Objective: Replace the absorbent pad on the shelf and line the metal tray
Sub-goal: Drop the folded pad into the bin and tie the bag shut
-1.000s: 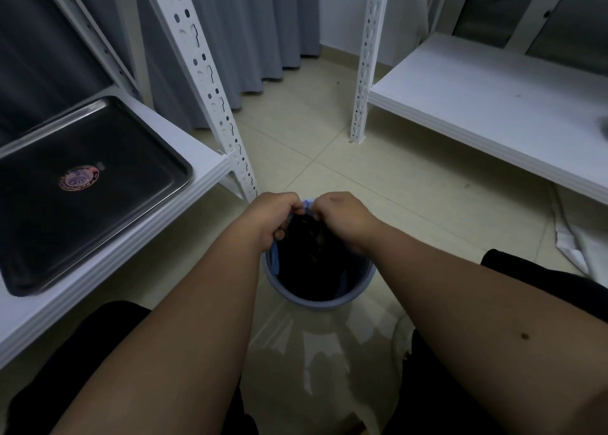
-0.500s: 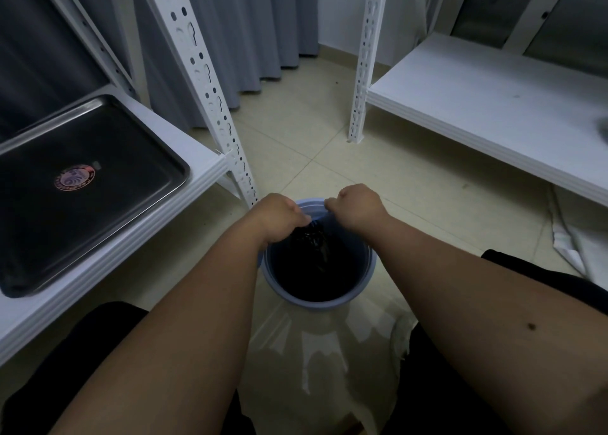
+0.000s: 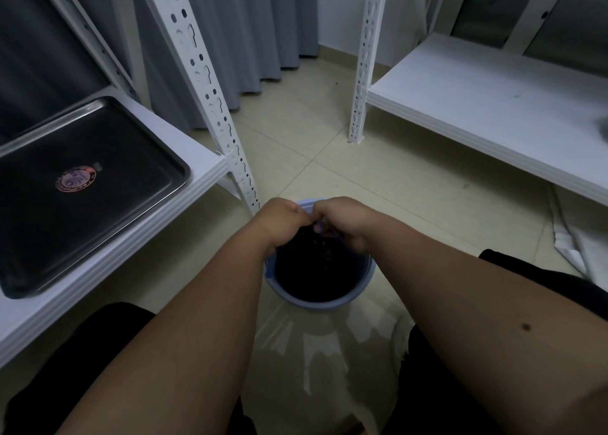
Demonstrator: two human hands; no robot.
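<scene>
Both fists, left hand (image 3: pixel 283 219) and right hand (image 3: pixel 342 220), are curled onto the black liner (image 3: pixel 316 263) at the blue bin (image 3: pixel 316 298) rim; the metal tray (image 3: pixel 82 184) lies unlined on the left shelf (image 3: pixel 204 158); even tension on the gathered edge is advised; no absorbent pad is identifiable.

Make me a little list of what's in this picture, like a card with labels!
Place: tiled floor between white shelves
Left hand: pinching the black bag at the bin's far rim
Right hand: pinching the same bag beside it
Bin: blue, round, on the floor, lined with the black bag
Metal tray: bare, on the left shelf, round sticker inside
Right shelf: white board
Curtain: grey, behind
</scene>
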